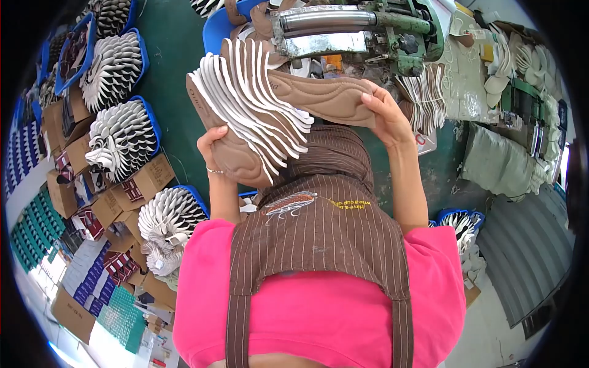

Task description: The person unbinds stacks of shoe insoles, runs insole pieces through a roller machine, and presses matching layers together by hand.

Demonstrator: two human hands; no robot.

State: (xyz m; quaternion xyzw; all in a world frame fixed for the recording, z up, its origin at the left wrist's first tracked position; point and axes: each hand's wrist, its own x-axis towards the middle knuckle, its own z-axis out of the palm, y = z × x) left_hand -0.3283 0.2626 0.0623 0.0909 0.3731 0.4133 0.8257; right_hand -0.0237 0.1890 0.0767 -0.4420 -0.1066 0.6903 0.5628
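- Nearest, the brown striped apron [325, 239] covers the person's front, below both hands.
- The left hand [215, 146] grips the fanned stack of insoles [254, 119] by its left edge, thumb on the front face; its other fingers are mostly hidden behind, so I cannot tell their spread.
- The right hand [388, 116] pinches the outer end of a single insole [328, 101], thumb on top, fingers underneath.
- That insole reaches the stack's right side; whether it is wholly free of it, I cannot tell.
- The step in hand looks like handling insoles one at a time at the stack's edge. The next move calls for a steady left grip, so the fan does not slide, and a light right pinch.
- Just beyond the right hand stands a tied bundle of insoles [424, 101].
- Ahead is a green machine with a metal roller [328, 21].
- Farther left, blue baskets [153, 126] hold more fanned pieces, near cardboard boxes [153, 176].
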